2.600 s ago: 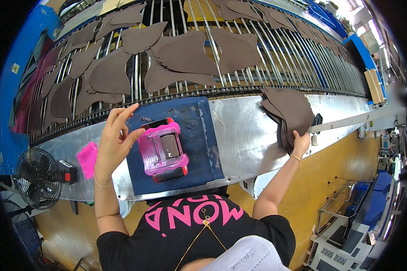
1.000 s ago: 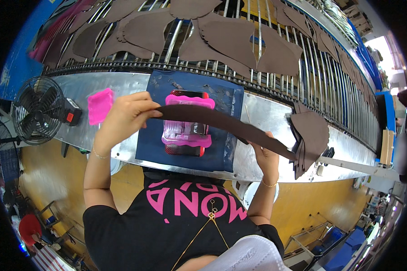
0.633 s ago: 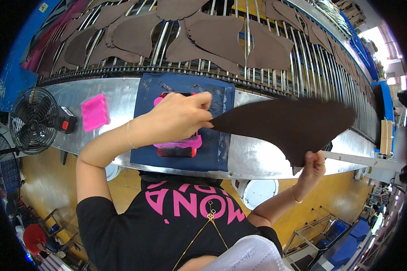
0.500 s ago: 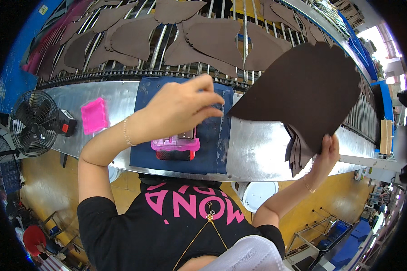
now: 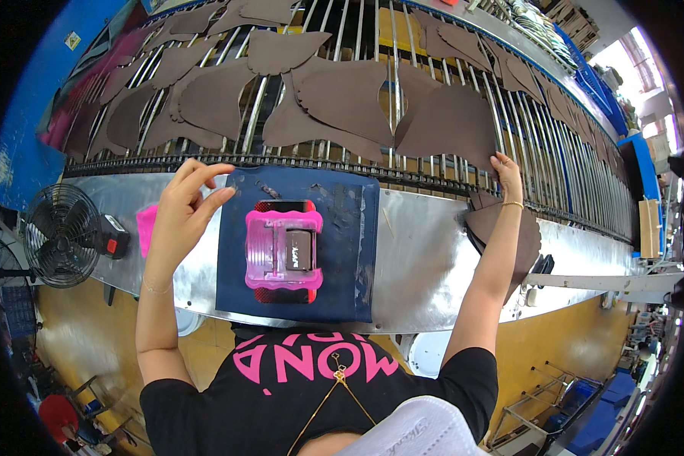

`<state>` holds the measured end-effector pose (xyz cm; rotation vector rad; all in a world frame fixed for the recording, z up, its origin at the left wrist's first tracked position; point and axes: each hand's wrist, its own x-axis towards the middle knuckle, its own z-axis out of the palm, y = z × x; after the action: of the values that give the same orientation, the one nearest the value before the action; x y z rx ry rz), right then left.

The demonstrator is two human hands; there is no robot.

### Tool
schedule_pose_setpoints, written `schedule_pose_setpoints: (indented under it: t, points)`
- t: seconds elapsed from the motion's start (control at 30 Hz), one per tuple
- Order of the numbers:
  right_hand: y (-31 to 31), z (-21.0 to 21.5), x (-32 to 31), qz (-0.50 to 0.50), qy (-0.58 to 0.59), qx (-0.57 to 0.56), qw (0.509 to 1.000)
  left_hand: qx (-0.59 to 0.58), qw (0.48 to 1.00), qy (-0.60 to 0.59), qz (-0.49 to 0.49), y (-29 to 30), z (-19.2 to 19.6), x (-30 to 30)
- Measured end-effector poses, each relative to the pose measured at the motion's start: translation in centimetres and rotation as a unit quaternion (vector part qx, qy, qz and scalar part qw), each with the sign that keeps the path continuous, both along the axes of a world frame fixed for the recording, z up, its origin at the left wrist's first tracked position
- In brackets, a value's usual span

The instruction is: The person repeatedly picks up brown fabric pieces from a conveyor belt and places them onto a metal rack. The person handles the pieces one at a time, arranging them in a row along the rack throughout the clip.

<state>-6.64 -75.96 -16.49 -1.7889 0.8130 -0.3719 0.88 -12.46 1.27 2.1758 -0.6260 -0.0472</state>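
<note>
My right hand (image 5: 507, 176) pinches the near right corner of a dark brown cut sheet piece (image 5: 452, 121), which lies over the metal rods of the rack (image 5: 539, 144). The piece overlaps other brown pieces there. My left hand (image 5: 194, 201) is raised beside the left edge of a dark blue mat (image 5: 342, 266), empty, its thumb and index finger apart. On the mat rests a pink plastic holder (image 5: 264, 251) with a dark block (image 5: 299, 250) in it, red and black showing at both ends. Partly behind my right forearm, more brown pieces (image 5: 520, 235) are stacked on the metal table.
Several brown pieces (image 5: 334, 99) cover the rods along the far side. A black fan (image 5: 61, 235) stands at the table's left end, near a bright pink object (image 5: 146, 228). A white bar (image 5: 600, 281) juts in at the right, and a white stool (image 5: 429, 353) is below the table.
My right hand has carried the brown piece away from me and laid it on the rods. My left hand has moved left, uncovering the pink holder.
</note>
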Motion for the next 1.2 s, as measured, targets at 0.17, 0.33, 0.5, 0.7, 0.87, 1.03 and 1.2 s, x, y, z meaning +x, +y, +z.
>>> schedule_pose_setpoints:
  t: [0.17, 0.33, 0.5, 0.7, 0.87, 1.03, 1.2]
  points:
    - [-1.1, -2.6, 0.7, 0.018, 0.041, -0.060, 0.997, -0.002, 1.000, 0.013, 0.013, 0.9, -0.4, 0.1]
    - [1.8, 1.3, -1.8, -0.115, 0.111, -0.310, 0.937, -0.001, 0.999, 0.018, 0.028, 1.2, -0.6, 0.0]
    - [4.1, 2.4, -16.0, -0.200, 0.129, -0.389, 0.890, -0.019, 0.999, 0.043, 0.018, 1.7, -1.7, 0.2]
    - [11.3, -1.6, -28.0, -0.296, 0.416, -0.344, 0.788, -0.059, 0.996, 0.068, -0.022, 1.0, -3.1, 0.9]
    - [12.4, -1.6, -26.2, -0.327, 0.358, -0.326, 0.812, -0.061, 0.995, 0.053, -0.053, -0.2, -2.8, 0.5]
    - [14.6, 1.2, -24.3, -0.396, 0.416, -0.257, 0.777, -0.069, 0.995, 0.061, -0.045, 0.9, -3.4, -0.1]
    - [13.7, 2.6, -25.4, -0.369, 0.440, -0.205, 0.792, -0.074, 0.993, 0.087, -0.029, 2.2, -4.2, 0.1]
